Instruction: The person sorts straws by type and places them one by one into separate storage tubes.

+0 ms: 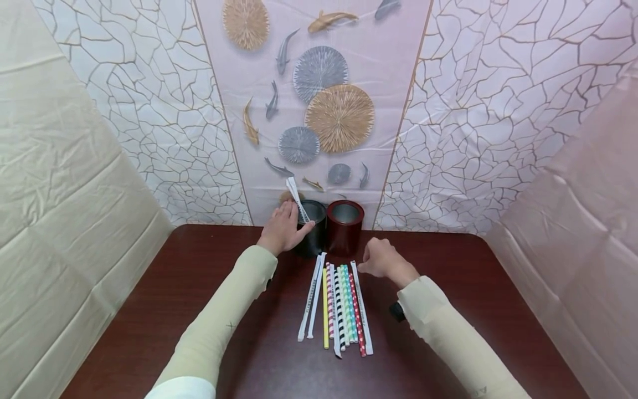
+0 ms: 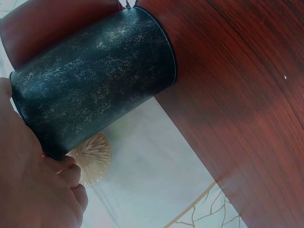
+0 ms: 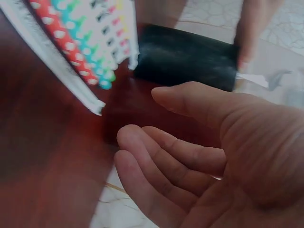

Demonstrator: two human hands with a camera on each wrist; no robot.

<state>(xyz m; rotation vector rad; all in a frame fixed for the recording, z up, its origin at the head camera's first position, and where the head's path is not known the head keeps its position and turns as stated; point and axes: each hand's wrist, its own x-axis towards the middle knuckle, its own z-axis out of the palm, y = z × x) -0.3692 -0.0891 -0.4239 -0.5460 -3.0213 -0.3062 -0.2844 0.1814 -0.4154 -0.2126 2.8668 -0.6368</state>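
Note:
My left hand (image 1: 284, 227) holds the rim of a black cylindrical cup (image 1: 315, 235), its thumb on the near side. Out of that cup leans a white paper-wrapped straw (image 1: 294, 193), close to the hand; in the left wrist view, curled fingers (image 2: 71, 176) lie at the cup's (image 2: 95, 78) edge. Beside it stands a dark red cup (image 1: 345, 235), with no straw showing above its rim. Right of the red cup hovers my right hand (image 1: 386, 259), fingers loosely bent and thumb apart, holding nothing. The nearest straw to it is a white wrapped one (image 1: 362, 310).
A row of straws lies on the dark wooden table (image 1: 423, 343), among them a yellow straw (image 1: 325, 310) and a red dotted straw (image 1: 357, 316). Two wrapped straws (image 1: 310, 299) lie at its left. A patterned backdrop (image 1: 309, 166) rises behind the cups.

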